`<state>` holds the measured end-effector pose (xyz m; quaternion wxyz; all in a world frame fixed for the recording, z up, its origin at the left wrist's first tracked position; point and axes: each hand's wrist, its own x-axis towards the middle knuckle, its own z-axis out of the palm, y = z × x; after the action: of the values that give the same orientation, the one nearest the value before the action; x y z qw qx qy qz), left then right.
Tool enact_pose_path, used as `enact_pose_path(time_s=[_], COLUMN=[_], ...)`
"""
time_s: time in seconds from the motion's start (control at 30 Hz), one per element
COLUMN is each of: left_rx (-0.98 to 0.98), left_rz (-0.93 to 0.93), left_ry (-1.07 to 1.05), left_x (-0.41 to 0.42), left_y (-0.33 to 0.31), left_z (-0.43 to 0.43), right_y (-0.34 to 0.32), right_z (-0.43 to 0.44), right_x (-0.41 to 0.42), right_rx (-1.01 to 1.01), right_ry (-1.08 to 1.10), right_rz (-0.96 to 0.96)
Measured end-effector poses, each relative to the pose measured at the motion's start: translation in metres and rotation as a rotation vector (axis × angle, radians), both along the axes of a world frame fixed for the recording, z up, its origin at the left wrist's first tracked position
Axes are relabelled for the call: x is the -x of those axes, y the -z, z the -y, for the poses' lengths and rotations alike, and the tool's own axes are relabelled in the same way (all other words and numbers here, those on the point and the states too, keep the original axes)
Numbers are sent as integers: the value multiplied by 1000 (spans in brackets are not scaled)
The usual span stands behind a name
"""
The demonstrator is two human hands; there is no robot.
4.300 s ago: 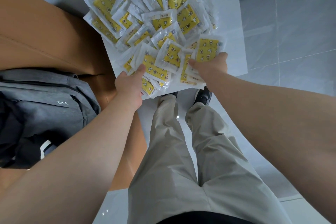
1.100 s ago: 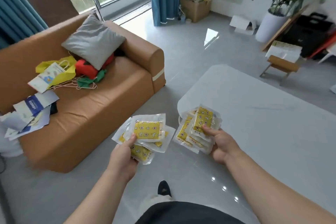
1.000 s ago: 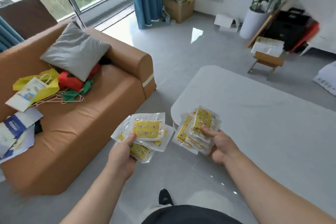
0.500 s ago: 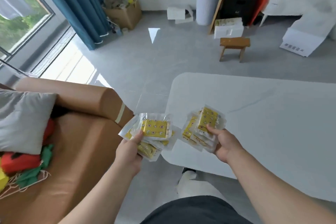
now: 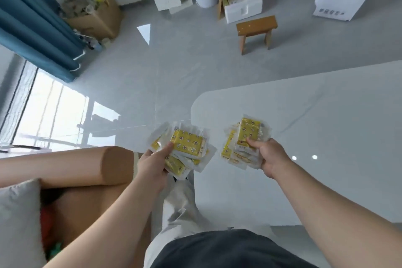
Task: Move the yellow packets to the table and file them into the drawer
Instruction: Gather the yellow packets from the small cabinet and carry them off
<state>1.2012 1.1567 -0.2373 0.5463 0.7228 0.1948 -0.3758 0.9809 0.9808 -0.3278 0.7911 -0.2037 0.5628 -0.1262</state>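
My left hand (image 5: 153,166) is shut on a fanned stack of yellow packets (image 5: 188,143) in clear wrappers, held at the near left corner of the pale grey table (image 5: 315,115). My right hand (image 5: 272,156) grips a second stack of yellow packets (image 5: 245,137) above the table's left end. Both stacks are in the air, apart from each other. No drawer is in view.
The brown sofa arm (image 5: 87,165) and a grey cushion (image 5: 17,220) are at lower left. Beyond the table stand a small wooden stool (image 5: 256,28), white boxes (image 5: 242,7), a cardboard box (image 5: 97,15) and blue curtains (image 5: 37,28). My legs stand between sofa and table.
I picked up two handfuls of packets from the pile by the sofa, then turned right toward the table. Both hands with their stacks have come over its left end.
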Motion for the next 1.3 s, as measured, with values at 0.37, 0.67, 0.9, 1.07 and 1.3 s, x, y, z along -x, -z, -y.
enact_pose_path(time_s=[0.37, 0.67, 0.9, 1.07, 1.3], left_rx=[-188, -458, -484, -388, -460], left_rz=[-52, 21, -28, 81, 361], left_ry=[371, 832, 955, 1048, 1258], left_x=[-135, -190, -175, -163, -170], left_y=[109, 244, 334, 367, 388], left_z=[161, 274, 309, 318, 318], right_y=[61, 139, 194, 225, 238], right_z=[22, 24, 23, 23, 20], right_x=[-76, -159, -180, -185, -198], right_rx=[47, -8, -65, -72, -83], right_ry=[212, 318, 342, 324, 296], right_rz=[-425, -627, -685, -704, -702])
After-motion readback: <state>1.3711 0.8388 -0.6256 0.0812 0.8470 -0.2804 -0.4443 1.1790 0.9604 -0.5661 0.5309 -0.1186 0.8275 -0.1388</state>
